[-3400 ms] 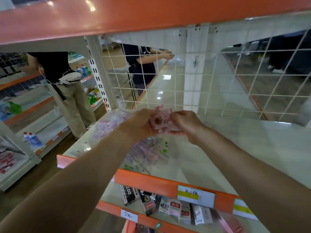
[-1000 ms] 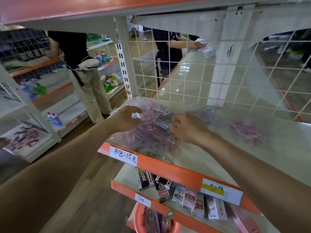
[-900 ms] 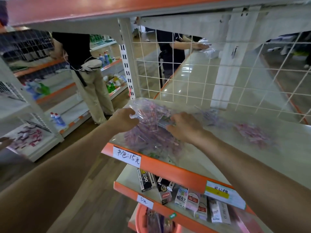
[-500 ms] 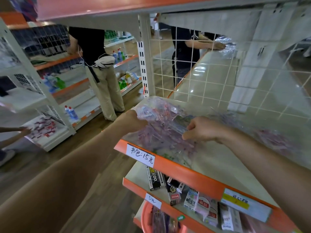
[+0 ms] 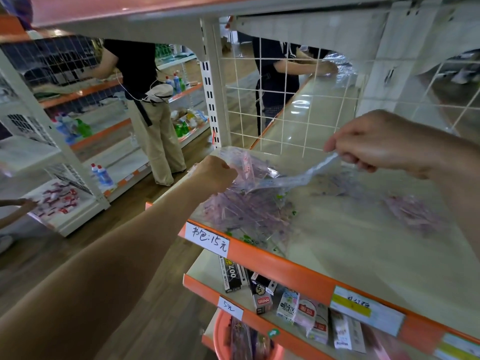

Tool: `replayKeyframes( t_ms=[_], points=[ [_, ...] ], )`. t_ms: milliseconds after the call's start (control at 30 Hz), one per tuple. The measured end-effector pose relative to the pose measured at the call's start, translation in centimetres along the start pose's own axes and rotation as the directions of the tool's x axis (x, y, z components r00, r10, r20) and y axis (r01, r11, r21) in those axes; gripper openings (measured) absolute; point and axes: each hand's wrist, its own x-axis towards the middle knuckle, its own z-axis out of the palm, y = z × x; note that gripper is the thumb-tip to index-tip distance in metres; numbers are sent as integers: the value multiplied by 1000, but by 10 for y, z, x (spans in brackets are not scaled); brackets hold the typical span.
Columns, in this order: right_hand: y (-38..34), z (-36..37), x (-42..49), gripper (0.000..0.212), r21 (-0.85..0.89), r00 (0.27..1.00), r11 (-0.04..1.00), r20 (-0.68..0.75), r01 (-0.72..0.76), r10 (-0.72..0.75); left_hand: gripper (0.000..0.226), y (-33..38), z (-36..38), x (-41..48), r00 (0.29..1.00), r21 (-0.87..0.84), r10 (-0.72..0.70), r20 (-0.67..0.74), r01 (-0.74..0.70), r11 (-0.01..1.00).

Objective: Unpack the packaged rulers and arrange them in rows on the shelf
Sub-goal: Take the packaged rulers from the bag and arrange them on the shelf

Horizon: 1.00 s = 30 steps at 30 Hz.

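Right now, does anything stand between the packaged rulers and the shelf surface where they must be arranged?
Yes. The clear wrapper, stretched between the left hand and right hand, encloses them. Beneath lies a heap of pinkish rulers; the shelf beside it is bare.

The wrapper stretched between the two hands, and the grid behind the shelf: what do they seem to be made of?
The wrapper looks like thin, glossy clear plastic film: it is see-through and crinkled. The grid seems white-coated metal wire: thin straight rods crossing in squares.
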Motion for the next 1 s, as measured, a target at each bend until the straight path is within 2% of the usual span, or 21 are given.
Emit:
replayKeyframes(
  t_ms=[133, 200, 233, 300, 367, 467, 567, 633, 667, 733, 800, 900, 1000],
  points=[
    [-8, -16, -9, 20, 76, 979, 993, -193, 85, -69, 27, 7, -3, -13, 973, -207, -119, 198, 160, 965],
    [-15, -8, -9, 21, 160, 956, 976, -275, 149, -100, 39, 9, -5, -17, 932, -306, -143, 334, 251, 918],
    [-18, 2, -8, 23, 200, 955, 964, -272, 175, -117, 46, 9, -5, -17, 901, -379, -127, 415, 298, 876],
    [-21, 31, -4, 28, 266, 976, 945, -157, 188, -150, 55, 10, -4, -17, 836, -533, -55, 547, 398, 747],
    [-19, 62, 3, 23, 325, 988, 936, 37, 133, -153, 50, 10, -3, -17, 816, -670, 30, 577, 452, 589],
    [-15, 93, 17, 14, 356, 970, 933, 204, 53, -133, 33, 3, -7, -14, 875, -826, 94, 474, 405, 392],
    [-18, 109, 31, 13, 359, 956, 933, 280, -14, -93, 47, -11, -12, -9, 905, -907, 104, 413, 399, 135],
    [-23, 121, 40, 6, 346, 950, 938, 301, -31, -80, 38, -16, -13, -10, 915, -914, 90, 394, 379, 144],
    [-23, 126, 46, 4, 262, 965, 965, 246, 19, -85, 29, -17, -12, -9, 923, -915, 61, 379, 364, 173],
    [-19, 134, 60, 27, -92, 990, 989, 94, 116, -108, 25, -21, -12, -7, 928, -906, -19, 372, 367, 209],
    [-15, 143, 70, 44, -355, 997, 932, 21, 74, -71, 26, -30, -13, -3, 920, -888, -63, 387, 390, 243],
    [-8, 158, 81, 37, -455, 998, 890, 54, 38, -15, 24, -40, -14, 1, 900, -847, -94, 427, 434, 308],
    [-1, 150, 83, 34, -447, 992, 894, 126, 34, 25, 23, -44, -11, 3, 893, -827, -120, 433, 447, 340]
  ],
)
